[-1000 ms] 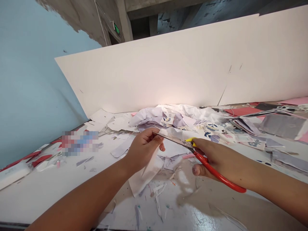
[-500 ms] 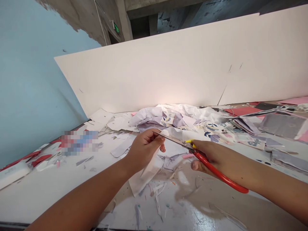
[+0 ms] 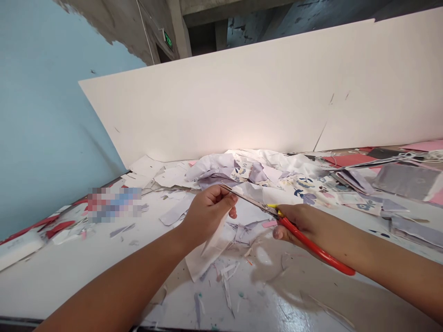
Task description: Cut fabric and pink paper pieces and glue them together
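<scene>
- The left hand (image 3: 207, 214) was closed in a pinch, its fingers (image 3: 226, 200) pressed together on a white sheet (image 3: 212, 251), paper or thin cloth, which could not be told apart here; the sheet was hung slantwise below those fingers.
- The right hand (image 3: 297, 226) was closed around a pair of scissors (image 3: 316, 246) with red handles and a yellow part near the pivot, its fingers (image 3: 289, 214) wrapped tightly on the grip.
- The steel blades (image 3: 249, 198) were pointed from the right fingers toward the left fingers, their tip just beside the left thumb, with white material lying along them. How far they were parted could not be told.
- Paper scraps (image 3: 226, 286) were scattered on the table (image 3: 86, 276) below both sets of fingers.
- Crumpled lilac cloth (image 3: 221, 168) and floral cloth (image 3: 304, 196) were heaped beyond the fingers.
- Grey swatches (image 3: 406, 180) and red sheets (image 3: 349, 160) were laid further off, to the right of the right fingers.
- A white board (image 3: 224, 97) was stood upright behind the table, with a blue wall (image 3: 44, 115) to the left of the fingers.
</scene>
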Demonstrator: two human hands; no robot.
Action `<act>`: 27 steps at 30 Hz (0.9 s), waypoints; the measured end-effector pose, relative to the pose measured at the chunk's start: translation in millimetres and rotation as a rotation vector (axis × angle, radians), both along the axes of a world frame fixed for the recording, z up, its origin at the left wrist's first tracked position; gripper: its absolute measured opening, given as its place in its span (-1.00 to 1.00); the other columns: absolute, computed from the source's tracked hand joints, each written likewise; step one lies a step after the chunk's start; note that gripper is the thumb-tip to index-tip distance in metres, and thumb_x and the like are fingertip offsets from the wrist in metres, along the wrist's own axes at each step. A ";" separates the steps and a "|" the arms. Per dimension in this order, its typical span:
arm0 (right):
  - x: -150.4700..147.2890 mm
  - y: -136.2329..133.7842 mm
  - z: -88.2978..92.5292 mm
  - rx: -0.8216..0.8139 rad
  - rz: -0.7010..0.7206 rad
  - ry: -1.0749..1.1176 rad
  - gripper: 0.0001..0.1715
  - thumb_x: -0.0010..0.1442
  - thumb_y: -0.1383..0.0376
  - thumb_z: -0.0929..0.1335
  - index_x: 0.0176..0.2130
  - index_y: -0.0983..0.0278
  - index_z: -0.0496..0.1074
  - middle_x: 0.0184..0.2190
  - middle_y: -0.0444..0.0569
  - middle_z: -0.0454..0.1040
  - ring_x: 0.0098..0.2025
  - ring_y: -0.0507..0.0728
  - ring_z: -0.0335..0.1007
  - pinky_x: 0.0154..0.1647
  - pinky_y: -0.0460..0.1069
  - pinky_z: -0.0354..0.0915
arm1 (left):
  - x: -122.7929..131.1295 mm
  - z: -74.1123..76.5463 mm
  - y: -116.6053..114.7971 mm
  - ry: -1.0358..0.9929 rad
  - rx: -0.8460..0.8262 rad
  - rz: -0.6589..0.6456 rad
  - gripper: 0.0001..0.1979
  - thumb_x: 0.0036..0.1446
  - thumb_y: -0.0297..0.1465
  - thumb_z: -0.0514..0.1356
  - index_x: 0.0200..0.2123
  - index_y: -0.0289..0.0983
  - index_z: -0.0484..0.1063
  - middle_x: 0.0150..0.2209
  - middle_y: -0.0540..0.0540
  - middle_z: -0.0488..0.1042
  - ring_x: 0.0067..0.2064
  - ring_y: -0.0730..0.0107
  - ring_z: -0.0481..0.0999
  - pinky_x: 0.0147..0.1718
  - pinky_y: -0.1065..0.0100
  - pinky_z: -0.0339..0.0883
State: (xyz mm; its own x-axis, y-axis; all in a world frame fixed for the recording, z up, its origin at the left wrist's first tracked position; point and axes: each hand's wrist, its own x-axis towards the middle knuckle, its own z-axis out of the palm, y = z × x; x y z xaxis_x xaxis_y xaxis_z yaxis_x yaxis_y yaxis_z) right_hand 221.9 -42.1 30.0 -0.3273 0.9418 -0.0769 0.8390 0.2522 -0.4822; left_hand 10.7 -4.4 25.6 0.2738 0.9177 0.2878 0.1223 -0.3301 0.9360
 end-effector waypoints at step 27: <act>10.0 26.4 -23.2 -0.002 -0.235 -0.029 -0.51 -0.03 -0.13 0.21 -0.55 0.24 0.17 -0.61 -0.08 0.34 -0.63 0.07 0.23 -0.68 -0.08 0.04 | -0.4 1.3 1.0 0.005 -0.063 -0.052 -0.76 0.02 -0.19 0.10 -0.49 -0.26 0.31 -0.57 0.01 0.43 -0.45 0.44 0.41 -0.36 0.37 0.24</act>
